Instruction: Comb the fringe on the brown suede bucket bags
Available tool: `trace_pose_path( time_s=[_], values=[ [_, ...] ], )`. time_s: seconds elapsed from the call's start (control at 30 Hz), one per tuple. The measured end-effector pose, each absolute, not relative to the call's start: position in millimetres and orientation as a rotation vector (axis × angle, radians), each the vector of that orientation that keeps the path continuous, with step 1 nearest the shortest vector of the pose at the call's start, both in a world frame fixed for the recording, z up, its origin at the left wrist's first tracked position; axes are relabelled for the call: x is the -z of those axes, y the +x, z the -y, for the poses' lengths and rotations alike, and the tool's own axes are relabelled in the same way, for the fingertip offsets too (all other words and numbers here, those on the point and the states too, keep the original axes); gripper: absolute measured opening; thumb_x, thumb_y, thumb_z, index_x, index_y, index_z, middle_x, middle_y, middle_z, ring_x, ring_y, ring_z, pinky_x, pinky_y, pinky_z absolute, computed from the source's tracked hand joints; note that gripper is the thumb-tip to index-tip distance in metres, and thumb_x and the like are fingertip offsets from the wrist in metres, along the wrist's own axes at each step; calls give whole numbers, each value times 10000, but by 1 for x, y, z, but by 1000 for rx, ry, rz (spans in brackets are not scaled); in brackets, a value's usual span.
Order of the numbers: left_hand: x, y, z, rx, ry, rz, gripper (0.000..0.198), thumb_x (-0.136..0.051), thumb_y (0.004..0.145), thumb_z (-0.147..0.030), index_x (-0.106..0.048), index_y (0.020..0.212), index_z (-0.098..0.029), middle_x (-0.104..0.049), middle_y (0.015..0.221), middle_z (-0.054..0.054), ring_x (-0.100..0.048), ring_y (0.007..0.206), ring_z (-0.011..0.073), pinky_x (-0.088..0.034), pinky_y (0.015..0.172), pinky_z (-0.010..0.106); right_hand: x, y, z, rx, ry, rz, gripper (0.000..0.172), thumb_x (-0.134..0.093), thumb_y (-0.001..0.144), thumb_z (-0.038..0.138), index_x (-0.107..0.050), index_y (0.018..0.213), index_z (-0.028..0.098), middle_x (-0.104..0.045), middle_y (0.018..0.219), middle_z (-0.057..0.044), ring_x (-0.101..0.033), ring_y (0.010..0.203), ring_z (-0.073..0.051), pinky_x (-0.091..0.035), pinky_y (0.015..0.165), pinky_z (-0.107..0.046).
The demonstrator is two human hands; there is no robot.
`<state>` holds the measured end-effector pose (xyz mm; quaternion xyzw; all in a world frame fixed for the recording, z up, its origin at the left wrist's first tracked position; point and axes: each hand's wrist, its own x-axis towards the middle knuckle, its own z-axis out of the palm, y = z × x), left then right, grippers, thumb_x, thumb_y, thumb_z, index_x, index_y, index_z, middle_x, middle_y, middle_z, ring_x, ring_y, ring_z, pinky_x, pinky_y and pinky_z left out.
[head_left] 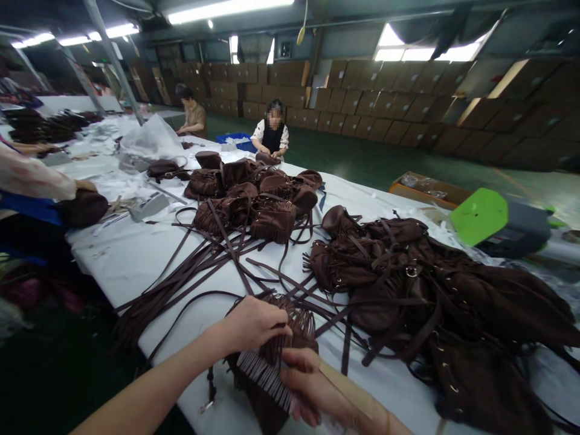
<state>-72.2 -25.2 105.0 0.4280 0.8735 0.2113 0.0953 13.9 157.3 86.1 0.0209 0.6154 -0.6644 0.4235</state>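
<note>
Closest to me, a brown fringed bag (301, 326) lies at the near edge of the white table (136, 254), well short of the bag heaps (408, 284). Left hand (254, 323) clamps its top, curled over it, steadying it I judge; right hand (312, 386) pinches the fringe (265, 371), folded up so its pale underside shows.

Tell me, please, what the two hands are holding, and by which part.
One brown fringed bag: the left hand grips its top, the right hand pinches the fringe along its lower edge.
</note>
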Motion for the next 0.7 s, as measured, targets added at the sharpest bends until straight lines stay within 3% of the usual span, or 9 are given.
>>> trace_pose_path(
  time_s=[0.07,0.13,0.27,0.33,0.47,0.5,0.7],
  values=[
    [-96,-80,38,-972,1028,-2413,186,-567,882,-361,-589,808,-192,-639,752,-5,-564,692,144,-351,603,237,-79,27,-151,1827,193,-1272,377,-636,765,366,-582,1082,169,-566,535,68,-423,305,-46,-260,285,-137],
    [-85,-82,55,-1361,680,-2240,190,-576,858,-340,-575,982,-196,-645,857,8,-562,736,141,-399,647,234,-73,35,-150,1990,230,-1070,500,-689,743,355,-553,1186,168,-632,671,30,-484,362,-41,-280,303,-132],
    [-64,-49,68,-1885,390,-1697,614,-679,692,-243,-430,1252,-216,-592,1210,74,-575,998,196,-447,820,292,-71,35,-150,2178,217,-969,557,-695,772,333,-514,1268,154,-694,824,-44,-559,431,-56,-334,331,-122],
    [-55,-21,54,-1810,521,-1524,666,-709,606,-182,-474,1229,-205,-632,1113,56,-591,963,214,-456,813,303,-73,30,-146,2204,210,-1006,508,-684,780,329,-521,1230,160,-698,808,-39,-557,406,-65,-355,324,-129],
    [-25,15,14,-1716,555,-1912,141,-549,786,-223,-608,899,-163,-633,811,35,-582,770,181,-456,724,286,-74,25,-134,2276,230,-979,309,-667,775,341,-555,1015,182,-661,653,18,-537,363,-81,-331,293,-132],
    [-13,17,8,-1698,494,-2046,118,-502,822,-234,-596,849,-167,-623,783,36,-576,740,175,-454,705,282,-72,27,-131,2285,261,-979,298,-651,795,375,-556,1000,182,-641,600,30,-518,342,-79,-315,286,-129],
    [62,19,4,-1396,104,-2428,198,-341,922,-247,-501,1028,-199,-516,638,-24,-556,610,163,-439,651,281,-34,68,-127,2171,327,-1111,517,-611,854,476,-529,1219,120,-638,574,8,-430,290,-46,-241,271,-119]
  ],
)
